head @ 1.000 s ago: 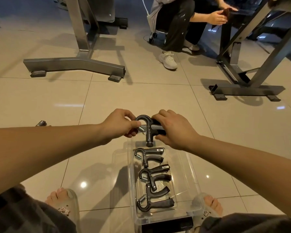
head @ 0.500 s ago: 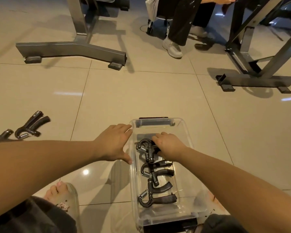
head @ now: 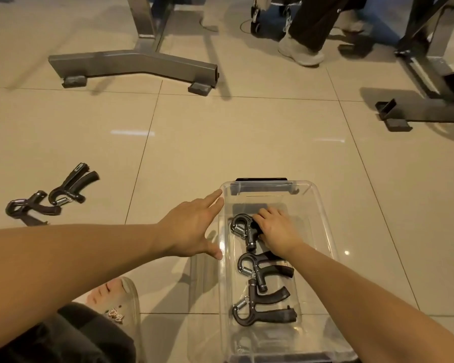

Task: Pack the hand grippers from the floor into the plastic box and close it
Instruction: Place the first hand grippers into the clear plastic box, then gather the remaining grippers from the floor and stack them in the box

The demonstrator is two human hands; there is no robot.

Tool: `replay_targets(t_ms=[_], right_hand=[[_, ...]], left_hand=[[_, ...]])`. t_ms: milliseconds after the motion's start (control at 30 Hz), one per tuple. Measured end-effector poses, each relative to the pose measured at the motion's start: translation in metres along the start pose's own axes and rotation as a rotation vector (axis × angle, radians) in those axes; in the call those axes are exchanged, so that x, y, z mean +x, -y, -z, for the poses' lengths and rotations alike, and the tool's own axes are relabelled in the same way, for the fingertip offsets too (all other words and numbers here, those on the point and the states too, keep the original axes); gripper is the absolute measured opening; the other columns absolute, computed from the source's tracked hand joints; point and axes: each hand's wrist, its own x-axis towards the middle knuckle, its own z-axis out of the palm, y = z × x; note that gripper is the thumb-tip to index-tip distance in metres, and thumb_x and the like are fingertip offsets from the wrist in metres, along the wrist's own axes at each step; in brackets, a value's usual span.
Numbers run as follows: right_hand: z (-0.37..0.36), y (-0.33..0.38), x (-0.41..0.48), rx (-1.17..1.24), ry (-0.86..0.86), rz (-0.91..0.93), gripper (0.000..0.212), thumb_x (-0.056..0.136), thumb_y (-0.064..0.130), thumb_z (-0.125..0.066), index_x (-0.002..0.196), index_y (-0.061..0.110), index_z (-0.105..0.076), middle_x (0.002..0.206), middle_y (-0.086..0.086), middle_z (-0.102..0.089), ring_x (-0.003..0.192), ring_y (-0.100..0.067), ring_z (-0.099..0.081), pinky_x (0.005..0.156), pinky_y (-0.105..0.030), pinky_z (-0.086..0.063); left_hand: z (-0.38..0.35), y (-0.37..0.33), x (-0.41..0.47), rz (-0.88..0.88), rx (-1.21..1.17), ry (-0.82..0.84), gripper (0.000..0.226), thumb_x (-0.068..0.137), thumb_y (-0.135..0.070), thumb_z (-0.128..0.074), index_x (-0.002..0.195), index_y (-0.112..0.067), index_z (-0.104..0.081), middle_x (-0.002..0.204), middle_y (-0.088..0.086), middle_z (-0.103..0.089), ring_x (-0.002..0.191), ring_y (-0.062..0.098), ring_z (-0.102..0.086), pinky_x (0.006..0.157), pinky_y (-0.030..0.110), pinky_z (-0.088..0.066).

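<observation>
A clear plastic box (head: pixel 323 213) stands open on the floor tiles in front of me. Three black hand grippers lie in it in a row: the far one (head: pixel 243 231), a middle one (head: pixel 257 271) and a near one (head: pixel 260 310). My right hand (head: pixel 275 229) is inside the box, fingers resting on the far gripper's handles. My left hand (head: pixel 192 229) is spread flat, fingers apart, against the box's left wall and holds nothing. Two more black hand grippers (head: pixel 71 187) (head: pixel 29 208) lie on the floor to the far left.
A grey metal stand foot (head: pixel 131 61) sits on the floor ahead, a dark stand base (head: pixel 417 111) at the right. A seated person's leg and white shoe (head: pixel 299 52) are at the top. My sandalled left foot (head: pixel 118 302) is beside the box.
Both hands brought the gripper down from above the box's far end into the box. My left hand let go and opened against the box's left side. The view tilted down.
</observation>
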Motion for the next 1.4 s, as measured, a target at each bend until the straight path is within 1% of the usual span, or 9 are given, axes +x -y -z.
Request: replay_targets(t_ms=[233, 333, 500, 733, 833, 900, 967, 1100, 1400], right_hand=[[0.003, 0.009, 0.002, -0.003, 0.021, -0.053, 0.051, 0.075, 0.014, -0.074, 0.123, 0.019, -0.059, 0.116, 0.0, -0.059, 0.114, -0.026, -0.052, 0.098, -0.039, -0.044], [0.011, 0.015, 0.002, 0.012, 0.001, -0.08, 0.04, 0.079, 0.013, -0.071, 0.117, 0.017, -0.061, 0.115, -0.001, -0.061, 0.114, -0.026, -0.053, 0.096, -0.039, -0.044], [0.053, 0.029, -0.002, 0.171, -0.198, -0.169, 0.009, 0.091, 0.019, -0.061, 0.098, 0.014, -0.064, 0.097, -0.002, -0.065, 0.094, -0.024, -0.059, 0.072, -0.037, -0.05], [0.133, 0.068, -0.011, 0.219, -0.39, -0.123, 0.019, 0.093, 0.032, -0.061, 0.105, 0.018, -0.064, 0.102, 0.002, -0.064, 0.098, -0.02, -0.06, 0.07, -0.034, -0.046], [0.169, 0.09, -0.006, 0.246, -0.431, -0.088, 0.021, 0.095, 0.029, -0.059, 0.113, 0.018, -0.064, 0.109, 0.002, -0.064, 0.101, -0.021, -0.06, 0.077, -0.037, -0.05], [0.194, 0.112, 0.002, 0.251, -0.441, -0.034, 0.025, 0.096, 0.028, -0.058, 0.118, 0.019, -0.063, 0.114, 0.002, -0.063, 0.103, -0.02, -0.059, 0.08, -0.037, -0.051], [0.219, 0.142, 0.012, 0.256, -0.45, 0.055, 0.027, 0.096, 0.028, -0.059, 0.121, 0.019, -0.062, 0.117, 0.002, -0.062, 0.104, -0.02, -0.058, 0.081, -0.036, -0.05], [0.25, 0.209, 0.036, 0.29, -0.431, 0.185, 0.03, 0.094, 0.028, -0.062, 0.123, 0.02, -0.061, 0.118, 0.002, -0.061, 0.104, -0.02, -0.058, 0.083, -0.035, -0.052], [0.206, 0.319, 0.148, 0.267, -0.224, 0.341, 0.03, 0.091, 0.027, -0.063, 0.12, 0.02, -0.062, 0.114, 0.001, -0.06, 0.098, -0.023, -0.06, 0.077, -0.036, -0.05]], left_hand=[[-0.001, 0.0, -0.001, 0.014, 0.024, 0.009, 0.126, 0.07, -0.076, -0.071, 0.161, -0.016, -0.007, 0.17, 0.002, 0.006, 0.148, 0.028, -0.029, 0.115, 0.041, -0.034], [0.003, -0.004, -0.004, 0.027, 0.048, 0.014, 0.124, 0.071, -0.074, -0.072, 0.161, -0.016, -0.009, 0.17, 0.002, 0.0, 0.149, 0.027, -0.025, 0.116, 0.039, -0.032], [0.017, -0.001, -0.011, 0.055, -0.002, -0.025, 0.124, 0.066, -0.073, -0.077, 0.161, -0.022, -0.015, 0.169, 0.002, -0.008, 0.151, 0.026, -0.023, 0.119, 0.04, -0.029], [0.055, 0.011, -0.049, 0.235, -0.101, -0.171, 0.102, 0.072, -0.059, -0.082, 0.154, -0.023, -0.034, 0.166, -0.001, -0.015, 0.144, 0.024, -0.036, 0.112, 0.039, -0.038], [0.093, 0.023, -0.072, 0.278, -0.152, -0.272, 0.089, 0.08, -0.05, -0.079, 0.153, -0.023, -0.035, 0.158, 0.0, -0.036, 0.134, 0.022, -0.049, 0.104, 0.036, -0.044], [0.126, 0.039, -0.094, 0.329, -0.217, -0.328, 0.079, 0.084, -0.044, -0.078, 0.15, -0.023, -0.041, 0.142, 0.002, -0.055, 0.118, 0.021, -0.059, 0.094, 0.034, -0.05], [0.155, 0.063, -0.123, 0.374, -0.203, -0.249, 0.069, 0.085, -0.042, -0.078, 0.144, -0.02, -0.049, 0.127, 0.003, -0.065, 0.104, 0.018, -0.063, 0.085, 0.029, -0.05], [0.183, 0.104, -0.178, 0.453, -0.143, -0.015, 0.061, 0.082, -0.042, -0.08, 0.134, -0.017, -0.058, 0.116, 0.0, -0.068, 0.099, 0.015, -0.065, 0.079, 0.025, -0.048], [0.088, 0.261, -0.238, 0.649, -0.17, -0.014, 0.07, 0.08, -0.049, -0.08, 0.138, -0.021, -0.053, 0.123, -0.003, -0.063, 0.102, 0.018, -0.059, 0.078, 0.029, -0.045]])
